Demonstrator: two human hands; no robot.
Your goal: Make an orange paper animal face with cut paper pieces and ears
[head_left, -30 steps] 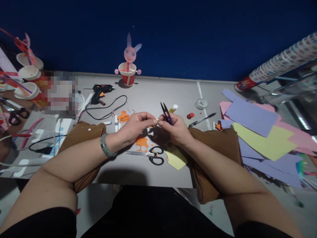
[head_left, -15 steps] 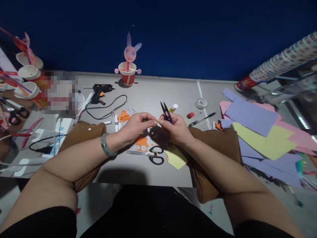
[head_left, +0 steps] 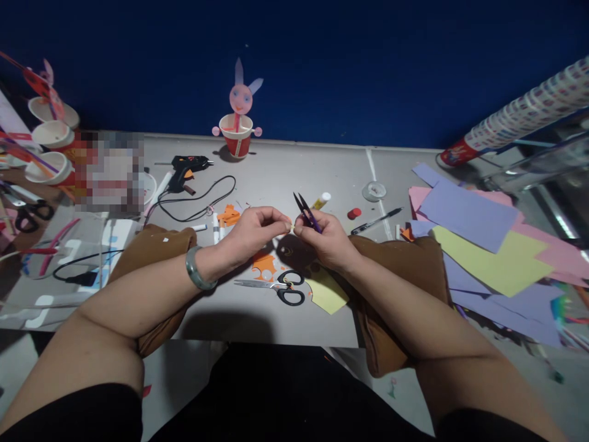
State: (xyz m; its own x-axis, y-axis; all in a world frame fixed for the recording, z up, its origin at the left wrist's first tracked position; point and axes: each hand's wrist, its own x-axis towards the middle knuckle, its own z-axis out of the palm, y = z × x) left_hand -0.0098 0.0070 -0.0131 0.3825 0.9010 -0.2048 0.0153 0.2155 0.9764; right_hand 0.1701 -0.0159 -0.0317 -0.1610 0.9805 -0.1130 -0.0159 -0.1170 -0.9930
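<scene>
My left hand (head_left: 262, 232) is closed in a pinch, its thumb and forefinger on a tiny pale yellow piece (head_left: 292, 227), probably paper. The fingertips of my right hand (head_left: 324, 238) meet it from the other side. Purple-handled scissors (head_left: 307, 210) with dark pointed blades are also held in my right hand, blades pointing up and away, slightly apart. Below the hands, black-handled scissors (head_left: 291, 288) lie on the table beside orange paper scraps (head_left: 264, 267) and a yellow paper piece (head_left: 327, 293). A glue stick (head_left: 322, 200) lies just behind my right hand.
A cup with a pink rabbit figure (head_left: 238, 138) stands at the back. To the left are a glue gun (head_left: 186, 170) with its cord and more cups (head_left: 51, 134). Tape (head_left: 373, 191), a pen (head_left: 378, 221) and coloured paper (head_left: 469, 215) lie right. Brown cushions (head_left: 151, 252) support both forearms.
The purple-handled scissors have tilted slightly, their tips moving left and down a little. Both hands have shifted slightly left, still pinching at the same small piece.
</scene>
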